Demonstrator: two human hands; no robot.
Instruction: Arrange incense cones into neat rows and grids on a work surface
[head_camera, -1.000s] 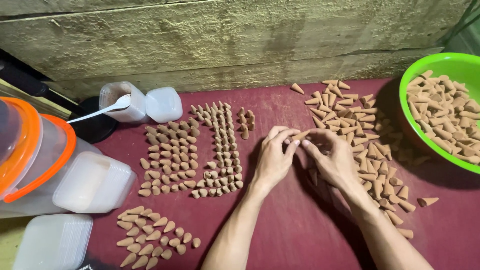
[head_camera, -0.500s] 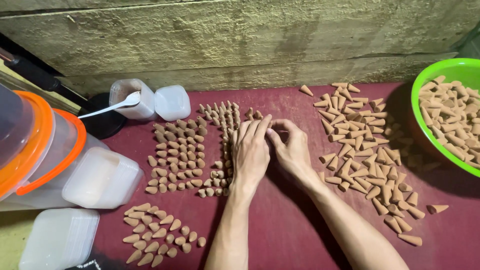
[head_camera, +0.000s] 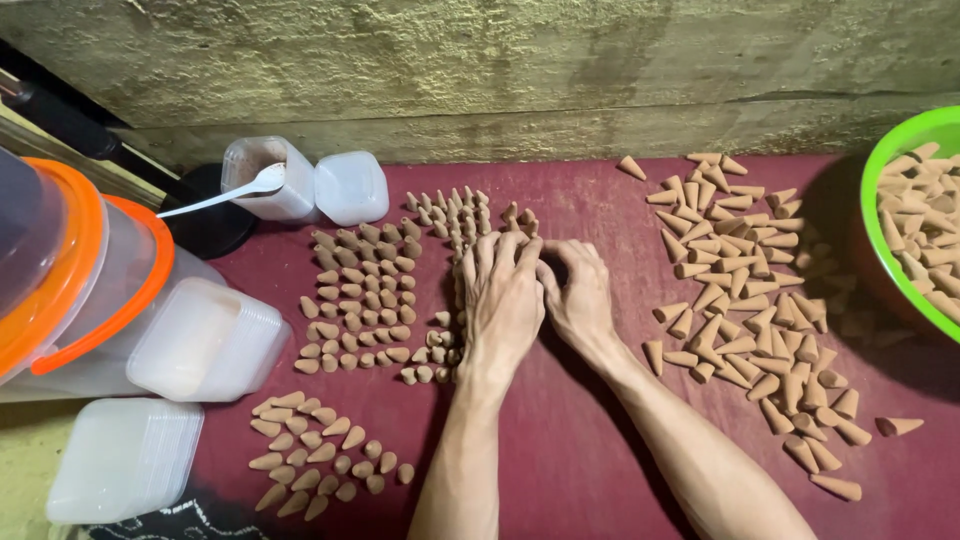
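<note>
Hands (head_camera: 535, 295) over upright cone rows (head_camera: 450, 220)

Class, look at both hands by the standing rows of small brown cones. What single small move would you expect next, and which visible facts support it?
Probably the left hand and right hand lift off the standing cone rows, and the right reaches to the loose cone pile. Both hands rest together at the rows' right edge, their fingertips hiding whatever they hold, and many cones lie unsorted to the right.

dark red tabletop (head_camera: 560, 470): standing cone rows (head_camera: 365, 300), loose cone pile (head_camera: 745, 300), green bowl (head_camera: 885, 260), clear tubs (head_camera: 205, 345).
</note>
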